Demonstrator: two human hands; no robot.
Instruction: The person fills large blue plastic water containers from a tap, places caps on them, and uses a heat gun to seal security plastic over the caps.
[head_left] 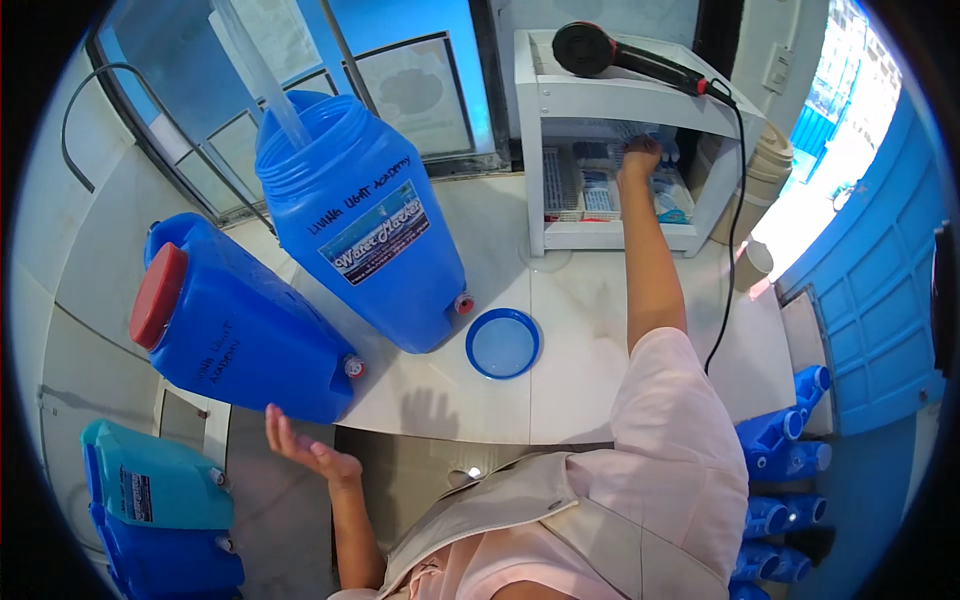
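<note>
My right hand (642,155) reaches into a small white shelf unit (532,150), over trays of small packets (597,188). Its fingers are mostly hidden, so their grip cannot be made out. A pale, clear plastic item (668,147) lies beside that hand. My left hand (312,452) is raised, fingers apart and holding nothing, below a blue water container (250,325) with a red cap. Behind stands a larger blue water container (365,210), its mouth uncapped and a clear tube (262,75) running into it. A round blue lid (503,344) lies on the counter.
A black and red heat gun or hair dryer (630,58) rests atop the shelf unit; its black cord (738,215) hangs over the counter (580,340). Beige buckets (755,185) stand to the right. Teal and blue containers (170,475) sit at lower left, several blue bottles (785,460) at lower right.
</note>
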